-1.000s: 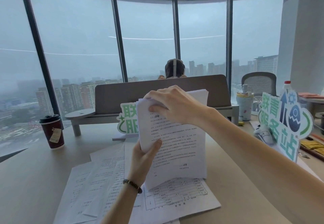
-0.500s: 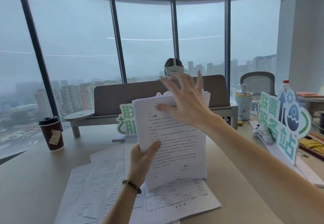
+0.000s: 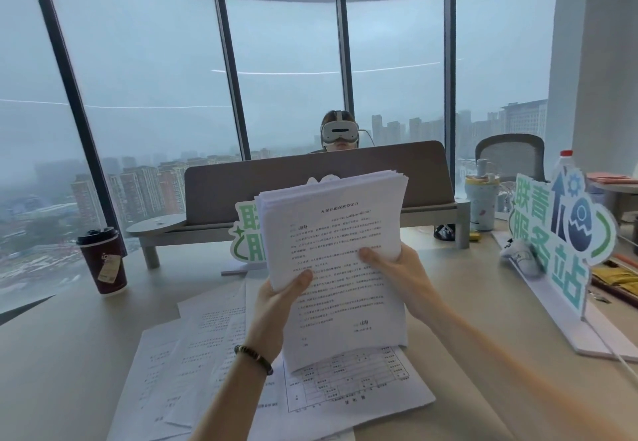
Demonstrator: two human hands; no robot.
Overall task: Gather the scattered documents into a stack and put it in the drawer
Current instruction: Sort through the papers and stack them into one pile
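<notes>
Both hands hold the stack upright above the worktop: left grip pinches its lower left edge, right grip its right edge. Loose sheets lie below, apparently overlapping.

Both hands, left hand at 7 o'clock and right hand at 4 o'clock, grip an upright paper stack above loose sheets on the counter.

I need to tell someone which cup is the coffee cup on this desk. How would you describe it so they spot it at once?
Start at the big curved window and drop to the left side of the desk. The coffee cup stands there alone, left of the loose papers. It is dark red with a black lid and a paper tag, unlike the pale blue tumbler far right.
</notes>
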